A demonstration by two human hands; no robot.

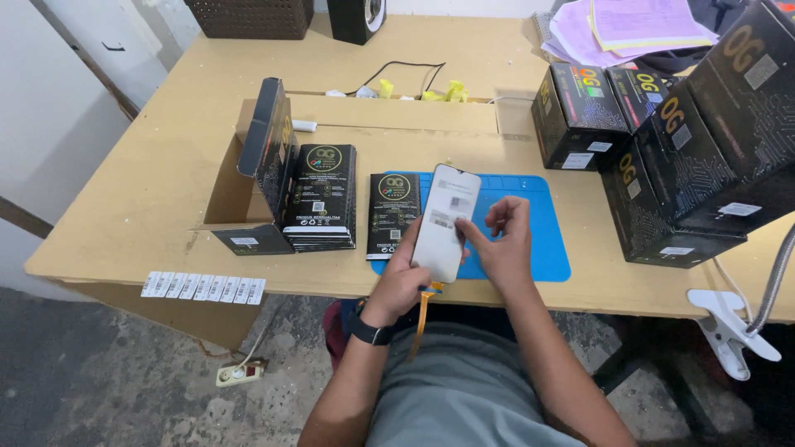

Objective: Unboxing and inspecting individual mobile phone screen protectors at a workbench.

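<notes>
Black boxes (704,141) – white label strip (203,287).

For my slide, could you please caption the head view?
Left hand holds a phone screen; right hand touches it above blue mat.
</notes>
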